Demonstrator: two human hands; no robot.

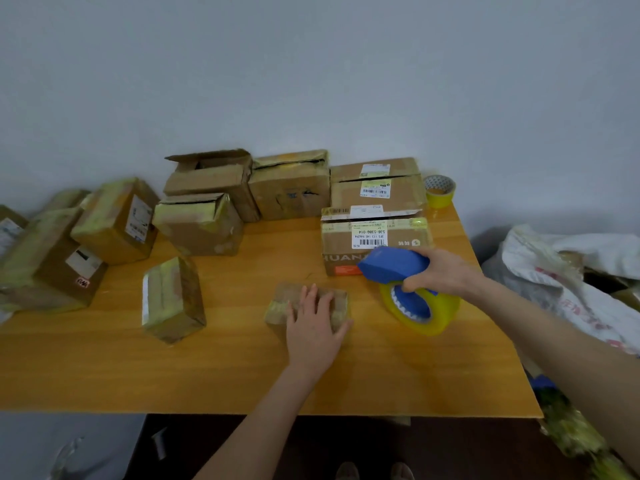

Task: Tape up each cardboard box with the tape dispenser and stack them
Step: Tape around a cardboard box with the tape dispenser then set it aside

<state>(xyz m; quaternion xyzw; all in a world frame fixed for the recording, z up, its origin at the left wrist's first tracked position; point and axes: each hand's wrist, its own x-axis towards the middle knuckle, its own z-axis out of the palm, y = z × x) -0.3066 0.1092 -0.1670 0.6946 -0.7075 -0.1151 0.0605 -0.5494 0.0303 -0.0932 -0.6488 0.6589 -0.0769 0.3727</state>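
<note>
A small flat cardboard box lies on the wooden table in front of me. My left hand rests flat on top of it, fingers straight. My right hand grips the blue tape dispenser, which carries a yellowish tape roll, held just right of the small box and above the table. Behind the dispenser stands a labelled box. A taped box sits on the table to the left.
Several cardboard boxes line the back of the table against the wall, one with open flaps. Taped boxes pile up at the left. A spare yellow tape roll stands at the back right corner. White bags lie right of the table.
</note>
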